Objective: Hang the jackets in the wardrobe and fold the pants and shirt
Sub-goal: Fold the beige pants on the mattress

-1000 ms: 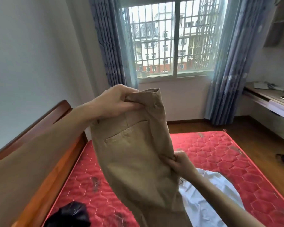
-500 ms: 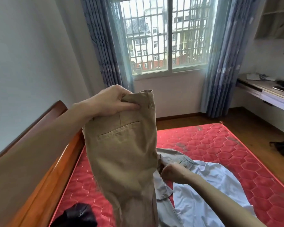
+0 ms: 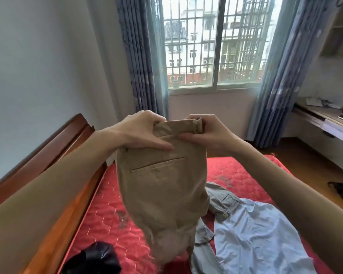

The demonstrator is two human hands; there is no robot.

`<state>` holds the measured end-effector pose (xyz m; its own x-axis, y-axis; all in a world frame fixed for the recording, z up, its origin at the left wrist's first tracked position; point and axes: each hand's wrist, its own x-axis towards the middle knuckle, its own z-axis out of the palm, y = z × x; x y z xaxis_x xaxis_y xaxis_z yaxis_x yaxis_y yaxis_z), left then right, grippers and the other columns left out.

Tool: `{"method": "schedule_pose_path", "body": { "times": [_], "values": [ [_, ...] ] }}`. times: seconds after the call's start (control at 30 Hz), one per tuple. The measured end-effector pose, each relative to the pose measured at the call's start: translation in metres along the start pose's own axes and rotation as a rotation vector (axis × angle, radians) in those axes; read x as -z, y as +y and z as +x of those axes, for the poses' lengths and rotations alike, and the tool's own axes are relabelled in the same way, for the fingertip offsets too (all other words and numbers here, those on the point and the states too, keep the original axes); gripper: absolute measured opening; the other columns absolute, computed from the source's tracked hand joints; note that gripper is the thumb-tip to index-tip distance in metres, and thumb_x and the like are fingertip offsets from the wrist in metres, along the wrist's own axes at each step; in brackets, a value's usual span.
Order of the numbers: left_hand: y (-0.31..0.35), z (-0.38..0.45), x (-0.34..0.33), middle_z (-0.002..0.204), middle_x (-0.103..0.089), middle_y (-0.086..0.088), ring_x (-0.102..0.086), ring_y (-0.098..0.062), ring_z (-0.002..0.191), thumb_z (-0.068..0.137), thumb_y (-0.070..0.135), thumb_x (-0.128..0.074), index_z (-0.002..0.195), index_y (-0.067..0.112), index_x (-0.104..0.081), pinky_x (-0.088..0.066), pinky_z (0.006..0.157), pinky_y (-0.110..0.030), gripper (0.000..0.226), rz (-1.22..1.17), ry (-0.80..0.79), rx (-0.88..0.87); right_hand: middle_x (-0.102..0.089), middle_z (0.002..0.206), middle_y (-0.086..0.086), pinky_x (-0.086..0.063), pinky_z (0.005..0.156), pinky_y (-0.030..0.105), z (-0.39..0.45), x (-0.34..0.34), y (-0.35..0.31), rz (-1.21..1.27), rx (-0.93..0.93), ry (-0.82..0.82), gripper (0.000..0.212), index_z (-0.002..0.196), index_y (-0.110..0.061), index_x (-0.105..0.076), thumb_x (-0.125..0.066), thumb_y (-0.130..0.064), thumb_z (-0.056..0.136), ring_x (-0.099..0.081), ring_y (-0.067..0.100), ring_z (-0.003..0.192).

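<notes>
Tan pants (image 3: 162, 186) held up above red mattress (image 3: 244, 175), waistband at top. Left hand (image 3: 145, 131) fingers curled on waistband left end; right hand (image 3: 204, 131) fingers pinch right end. Light blue shirt (image 3: 259, 230) lies on mattress beside grey jacket (image 3: 220, 196). Black garment (image 3: 93, 260) at near left.

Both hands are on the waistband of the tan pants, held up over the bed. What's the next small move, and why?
Probably lower the tan pants onto the bare red mattress to the left of the shirts. The left hand and right hand both grip the waistband, and the legs hang down, their blurred lower ends near the mattress. A light blue shirt takes up the right side, so folding needs the flat spot left of it.
</notes>
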<state>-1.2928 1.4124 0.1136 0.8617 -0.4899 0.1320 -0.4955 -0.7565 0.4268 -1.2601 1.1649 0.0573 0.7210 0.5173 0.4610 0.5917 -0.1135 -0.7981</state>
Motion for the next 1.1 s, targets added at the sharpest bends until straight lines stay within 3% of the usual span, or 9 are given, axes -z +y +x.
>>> {"method": "schedule_pose_path", "body": {
  "times": [0.17,0.3,0.4,0.53,0.63,0.73,0.87,0.93,1.1],
  "values": [
    [-0.061,-0.028,0.018,0.098,-0.082,0.0,-0.078,-0.02,0.095,0.071,0.028,-0.098,0.101,0.015,-0.081,-0.064,0.087,-0.039,0.036,-0.242,-0.262,0.175,-0.077,0.098,0.007,-0.064,0.08,0.036,0.013,-0.002,0.009,0.036,-0.22,-0.062,0.024,0.1,-0.004,-0.077,-0.085,-0.023,0.087,-0.071,0.014,0.093],
    [-0.092,-0.029,0.012,0.108,-0.081,-0.006,-0.078,-0.025,0.102,0.073,0.03,-0.097,0.106,0.016,-0.081,-0.064,0.084,-0.035,0.04,-0.388,-0.551,0.272,-0.073,0.125,0.017,-0.06,0.095,0.038,0.025,-0.003,0.026,0.202,-0.533,-0.452,0.039,0.124,-0.008,-0.072,-0.085,-0.017,0.089,-0.071,0.032,0.117],
    [-0.108,-0.021,-0.003,0.105,-0.082,0.0,-0.079,-0.02,0.098,0.071,0.035,-0.098,0.106,0.02,-0.081,-0.064,0.082,-0.032,0.042,-0.319,-0.605,0.347,-0.078,0.111,0.005,-0.062,0.083,0.036,0.041,-0.011,0.042,-0.037,-0.6,-0.584,0.031,0.112,-0.02,-0.077,-0.09,-0.026,0.084,-0.075,0.025,0.104],
    [-0.134,0.02,-0.016,0.095,-0.081,0.0,-0.078,-0.018,0.09,0.074,0.025,-0.094,0.099,0.016,-0.081,-0.064,0.083,-0.035,0.03,-0.06,-0.336,0.403,-0.063,0.07,-0.008,-0.048,0.062,0.029,0.083,-0.024,0.071,-0.561,-0.458,-0.446,0.018,0.079,-0.016,-0.069,-0.087,-0.018,0.079,-0.058,0.009,0.067],
    [-0.154,0.061,-0.017,0.088,-0.072,0.001,-0.073,-0.024,0.089,0.081,0.019,-0.081,0.084,0.018,-0.072,-0.058,0.073,-0.034,0.009,0.241,-0.054,0.376,-0.053,0.067,-0.01,-0.035,0.055,0.026,0.125,-0.032,0.094,-0.866,-0.331,-0.292,0.025,0.068,-0.023,-0.053,-0.074,-0.012,0.076,-0.055,0.022,0.071],
    [-0.183,0.099,-0.008,0.088,-0.066,-0.002,-0.069,-0.032,0.095,0.088,0.01,-0.065,0.071,0.022,-0.057,-0.048,0.074,-0.035,0.022,0.395,0.12,0.362,-0.062,0.082,0.001,-0.041,0.065,0.031,0.172,-0.031,0.116,-0.951,-0.307,-0.164,0.012,0.088,-0.018,-0.062,-0.069,-0.011,0.082,-0.064,0.034,0.087],
    [-0.211,0.143,0.032,0.101,-0.071,-0.007,-0.068,-0.034,0.098,0.092,0.002,-0.055,0.092,0.018,-0.064,-0.043,0.072,-0.037,0.018,0.588,0.337,0.28,-0.068,0.098,0.016,-0.05,0.074,0.041,0.234,-0.017,0.116,-1.025,-0.192,0.015,0.009,0.1,-0.009,-0.055,-0.058,-0.006,0.092,-0.067,0.039,0.092],
    [-0.217,0.163,0.055,0.099,-0.071,-0.009,-0.068,-0.036,0.094,0.089,-0.001,-0.053,0.09,0.017,-0.06,-0.036,0.068,-0.037,0.019,0.653,0.446,0.23,-0.068,0.102,0.017,-0.053,0.078,0.047,0.261,-0.006,0.11,-1.07,-0.126,0.104,0.011,0.105,-0.006,-0.053,-0.052,-0.003,0.095,-0.067,0.04,0.093],
    [-0.217,0.194,0.083,0.098,-0.069,-0.012,-0.067,-0.04,0.091,0.086,-0.007,-0.051,0.098,0.013,-0.062,-0.033,0.065,-0.039,0.026,0.749,0.599,0.153,-0.064,0.095,0.017,-0.046,0.068,0.043,0.291,0.019,0.088,-1.202,-0.01,0.196,0.015,0.109,-0.008,-0.051,-0.047,0.001,0.097,-0.064,0.039,0.082]
  ]
}}
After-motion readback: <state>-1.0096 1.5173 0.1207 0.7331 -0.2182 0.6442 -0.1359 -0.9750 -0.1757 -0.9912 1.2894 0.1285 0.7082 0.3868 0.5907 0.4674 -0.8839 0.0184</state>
